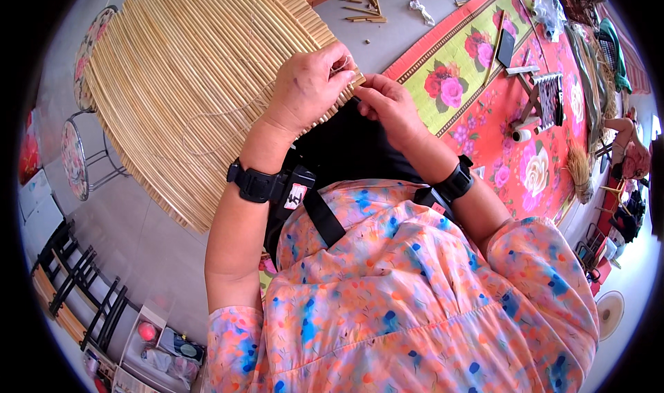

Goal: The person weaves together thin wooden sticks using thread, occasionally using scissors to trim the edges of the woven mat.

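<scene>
A large mat of thin pale bamboo-like sticks point(173, 75) fills the upper left, with thin pale thread point(211, 120) lying in loops across it. My left hand point(310, 88) is bent over the mat's right edge, fingers pinched on a bit of the thread. My right hand point(394, 109) is just to the right and lower, fingers curled against the end of the same edge; what exactly they pinch is too small to make out. Black bands with small devices sit on both my wrists.
Stools with floral seats point(75, 158) stand left. Loose sticks point(363, 5) lie beyond the mat. A floral sheet point(477, 123) at right bears a small wooden frame point(546, 99), phone point(505, 47) and plastic bag point(550, 9). Folded black-framed furniture point(79, 282) is lower left; a bristle bundle point(581, 178) right.
</scene>
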Action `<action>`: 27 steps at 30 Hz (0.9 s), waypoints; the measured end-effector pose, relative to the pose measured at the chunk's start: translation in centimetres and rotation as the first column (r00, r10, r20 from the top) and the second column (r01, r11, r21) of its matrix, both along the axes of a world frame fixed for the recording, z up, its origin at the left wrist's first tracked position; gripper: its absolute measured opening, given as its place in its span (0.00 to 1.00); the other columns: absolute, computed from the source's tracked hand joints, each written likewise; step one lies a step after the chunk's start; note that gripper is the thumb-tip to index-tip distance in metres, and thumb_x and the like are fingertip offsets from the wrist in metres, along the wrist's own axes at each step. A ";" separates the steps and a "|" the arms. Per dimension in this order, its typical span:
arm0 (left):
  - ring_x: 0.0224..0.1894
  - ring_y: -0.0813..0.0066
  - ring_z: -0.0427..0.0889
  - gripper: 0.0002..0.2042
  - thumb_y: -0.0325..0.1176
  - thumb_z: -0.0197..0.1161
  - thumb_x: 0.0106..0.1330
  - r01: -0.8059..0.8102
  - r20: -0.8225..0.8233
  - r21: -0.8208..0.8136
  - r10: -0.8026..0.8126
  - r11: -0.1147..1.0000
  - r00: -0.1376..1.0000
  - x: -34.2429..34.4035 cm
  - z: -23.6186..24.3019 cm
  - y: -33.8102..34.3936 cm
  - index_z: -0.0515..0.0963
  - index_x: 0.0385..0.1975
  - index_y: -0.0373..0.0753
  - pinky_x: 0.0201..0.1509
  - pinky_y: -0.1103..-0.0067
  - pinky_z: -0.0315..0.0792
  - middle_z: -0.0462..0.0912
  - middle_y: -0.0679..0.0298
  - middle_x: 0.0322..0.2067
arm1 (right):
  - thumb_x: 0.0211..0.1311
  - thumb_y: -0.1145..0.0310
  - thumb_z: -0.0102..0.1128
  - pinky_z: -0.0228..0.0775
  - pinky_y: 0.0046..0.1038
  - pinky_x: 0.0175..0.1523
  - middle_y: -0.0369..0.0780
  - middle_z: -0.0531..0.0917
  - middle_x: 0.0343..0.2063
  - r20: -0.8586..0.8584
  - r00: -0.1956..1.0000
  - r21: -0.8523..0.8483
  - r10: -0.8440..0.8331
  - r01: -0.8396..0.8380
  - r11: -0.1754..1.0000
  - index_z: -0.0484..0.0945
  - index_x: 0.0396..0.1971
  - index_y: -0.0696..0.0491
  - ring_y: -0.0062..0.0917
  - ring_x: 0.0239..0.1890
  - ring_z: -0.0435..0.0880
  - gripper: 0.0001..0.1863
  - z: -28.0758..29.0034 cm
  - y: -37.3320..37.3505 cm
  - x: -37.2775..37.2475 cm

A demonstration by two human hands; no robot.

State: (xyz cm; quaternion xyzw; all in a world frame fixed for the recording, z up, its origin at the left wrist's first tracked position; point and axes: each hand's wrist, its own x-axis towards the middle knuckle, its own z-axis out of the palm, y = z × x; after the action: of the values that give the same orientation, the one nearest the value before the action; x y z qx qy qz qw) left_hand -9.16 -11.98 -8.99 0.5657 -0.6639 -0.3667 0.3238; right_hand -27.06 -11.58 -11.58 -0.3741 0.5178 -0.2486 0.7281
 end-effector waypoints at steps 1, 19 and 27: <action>0.25 0.78 0.78 0.04 0.25 0.63 0.61 -0.002 0.003 -0.014 0.002 1.000 1.000 0.0 0.0 0.0 0.76 0.31 0.33 0.32 0.80 0.73 0.79 0.64 0.22 | 0.63 0.66 0.61 0.61 0.16 0.29 0.29 0.77 0.24 -0.007 1.000 -0.010 0.004 -0.004 1.000 0.80 0.40 0.56 0.11 0.24 0.72 0.11 0.0 0.0 0.0; 0.25 0.80 0.76 0.04 0.27 0.63 0.61 0.031 -0.013 0.017 -0.031 0.999 0.999 0.6 0.1 -1.6 0.75 0.32 0.35 0.31 0.80 0.69 0.77 0.66 0.21 | 0.63 0.63 0.63 0.60 0.16 0.28 0.29 0.75 0.21 -0.018 1.000 0.047 0.004 -0.003 0.999 0.79 0.33 0.54 0.11 0.23 0.72 0.09 -0.1 -0.5 0.4; 0.25 0.89 0.72 0.03 0.24 0.64 0.62 -0.208 -0.241 0.072 0.219 0.976 0.945 2.5 1.2 0.9 0.77 0.30 0.35 0.30 0.86 0.69 0.77 0.72 0.22 | 0.62 0.67 0.58 0.60 0.15 0.26 0.30 0.76 0.22 -0.074 0.997 0.141 -0.010 0.021 0.990 0.78 0.33 0.52 0.13 0.22 0.74 0.05 0.0 -1.5 1.2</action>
State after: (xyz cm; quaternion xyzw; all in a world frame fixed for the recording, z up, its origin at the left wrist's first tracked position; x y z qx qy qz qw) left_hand -6.65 -11.09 -7.79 0.5911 -0.5447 -0.4122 0.4289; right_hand -25.90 -13.08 -11.57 -0.3264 0.5633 -0.2031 0.7314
